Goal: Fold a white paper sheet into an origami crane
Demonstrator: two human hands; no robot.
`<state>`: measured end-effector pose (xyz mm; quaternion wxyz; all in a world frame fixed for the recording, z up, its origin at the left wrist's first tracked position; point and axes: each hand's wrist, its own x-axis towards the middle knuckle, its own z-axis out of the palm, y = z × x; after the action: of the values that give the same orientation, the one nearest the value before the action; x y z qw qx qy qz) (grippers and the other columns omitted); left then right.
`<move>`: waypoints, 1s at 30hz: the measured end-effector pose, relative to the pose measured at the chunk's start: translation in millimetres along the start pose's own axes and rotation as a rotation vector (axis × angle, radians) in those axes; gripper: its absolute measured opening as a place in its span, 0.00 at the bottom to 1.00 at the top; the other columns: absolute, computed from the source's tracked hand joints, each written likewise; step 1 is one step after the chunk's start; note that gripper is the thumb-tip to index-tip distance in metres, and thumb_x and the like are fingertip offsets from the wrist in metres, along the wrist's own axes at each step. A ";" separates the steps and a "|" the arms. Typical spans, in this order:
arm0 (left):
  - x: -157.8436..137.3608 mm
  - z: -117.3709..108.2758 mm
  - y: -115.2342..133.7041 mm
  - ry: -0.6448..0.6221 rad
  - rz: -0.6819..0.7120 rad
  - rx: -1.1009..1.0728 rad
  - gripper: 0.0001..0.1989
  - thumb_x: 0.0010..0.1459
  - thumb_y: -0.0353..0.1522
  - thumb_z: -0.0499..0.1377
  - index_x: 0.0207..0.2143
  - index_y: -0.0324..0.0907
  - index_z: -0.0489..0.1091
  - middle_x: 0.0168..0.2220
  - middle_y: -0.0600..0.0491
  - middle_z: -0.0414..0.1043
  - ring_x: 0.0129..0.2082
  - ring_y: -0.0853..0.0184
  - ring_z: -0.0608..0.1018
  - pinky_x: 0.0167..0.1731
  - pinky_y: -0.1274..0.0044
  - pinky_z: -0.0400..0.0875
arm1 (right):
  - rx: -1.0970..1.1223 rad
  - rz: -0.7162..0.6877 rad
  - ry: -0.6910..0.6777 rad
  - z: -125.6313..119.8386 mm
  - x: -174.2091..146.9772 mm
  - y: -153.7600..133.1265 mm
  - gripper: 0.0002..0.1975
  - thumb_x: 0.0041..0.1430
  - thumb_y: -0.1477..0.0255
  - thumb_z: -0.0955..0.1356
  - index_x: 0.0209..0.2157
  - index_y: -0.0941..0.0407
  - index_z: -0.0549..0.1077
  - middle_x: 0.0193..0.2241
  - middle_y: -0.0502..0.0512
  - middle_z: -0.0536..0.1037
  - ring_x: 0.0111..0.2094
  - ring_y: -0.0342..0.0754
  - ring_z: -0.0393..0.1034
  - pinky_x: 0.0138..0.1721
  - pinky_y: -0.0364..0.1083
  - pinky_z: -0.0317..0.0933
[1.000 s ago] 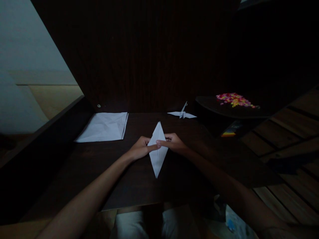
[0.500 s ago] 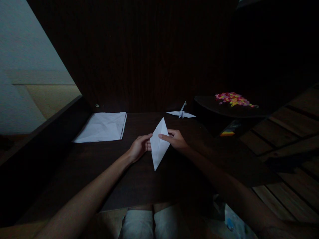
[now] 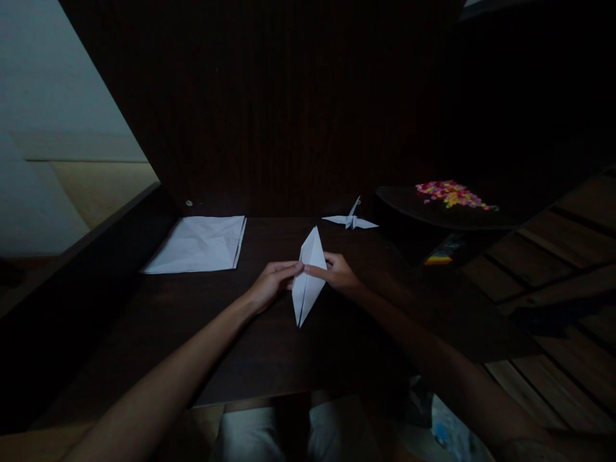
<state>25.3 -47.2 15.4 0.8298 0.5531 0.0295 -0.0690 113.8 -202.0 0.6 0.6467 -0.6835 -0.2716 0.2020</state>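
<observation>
A white folded paper (image 3: 312, 292), shaped like a long diamond with a slit down its lower half, is held above the dark table between both hands. My left hand (image 3: 273, 282) grips its left edge, the thumb lying on the front face near the middle. On the other side my right hand (image 3: 337, 274) pinches the right edge, thumb across the front and fingers behind, partly hidden. Both thumb tips nearly meet at the centre. Beyond the paper, a finished-looking white origami crane (image 3: 352, 221) rests at the back of the table.
A stack of creased white paper sheets (image 3: 199, 244) lies at the back left, beside a dark raised side board (image 3: 86, 244). To the right, a dark rounded shelf (image 3: 409, 208) bears a pile of small colourful pieces (image 3: 452, 194). A dark panel (image 3: 289, 109) rises behind the table.
My left thumb has slid inward over the paper's front, closer to the right thumb. The left flap has folded, so the diamond looks narrower. My knees have moved apart.
</observation>
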 end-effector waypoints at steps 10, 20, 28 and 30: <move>-2.9 1.1 1.0 -0.024 -0.038 0.200 0.16 0.48 0.38 0.65 0.34 0.35 0.75 0.28 0.50 0.77 0.25 0.69 0.75 0.27 0.79 0.66 | 0.059 0.082 0.051 3.7 -3.8 -11.4 0.18 0.42 0.58 0.73 0.29 0.60 0.77 0.25 0.53 0.78 0.27 0.47 0.71 0.29 0.45 0.64; -3.1 -1.0 -1.7 -0.102 -0.090 0.375 0.17 0.47 0.42 0.64 0.30 0.34 0.75 0.26 0.50 0.76 0.23 0.68 0.74 0.23 0.79 0.62 | 0.070 0.156 0.071 2.2 -6.2 -16.1 0.18 0.34 0.64 0.76 0.29 0.60 0.78 0.28 0.55 0.79 0.29 0.48 0.72 0.30 0.45 0.63; -2.9 -1.4 -0.7 -0.129 -0.092 0.414 0.15 0.47 0.40 0.64 0.27 0.35 0.74 0.21 0.53 0.73 0.19 0.71 0.71 0.20 0.81 0.59 | 0.100 0.189 0.099 2.7 -6.7 -19.8 0.13 0.35 0.66 0.76 0.22 0.60 0.76 0.21 0.51 0.76 0.23 0.44 0.68 0.26 0.43 0.59; -3.0 -0.9 0.3 -0.117 -0.090 0.404 0.14 0.47 0.39 0.65 0.28 0.35 0.74 0.21 0.53 0.74 0.19 0.72 0.71 0.20 0.81 0.59 | 0.115 0.176 0.108 3.3 -5.7 -18.4 0.14 0.35 0.67 0.76 0.25 0.60 0.77 0.23 0.52 0.77 0.25 0.45 0.69 0.27 0.43 0.60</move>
<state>22.3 -46.0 15.7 0.6983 0.7014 -0.0085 -0.1428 105.3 -202.8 18.1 0.6784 -0.6762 -0.1635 0.2363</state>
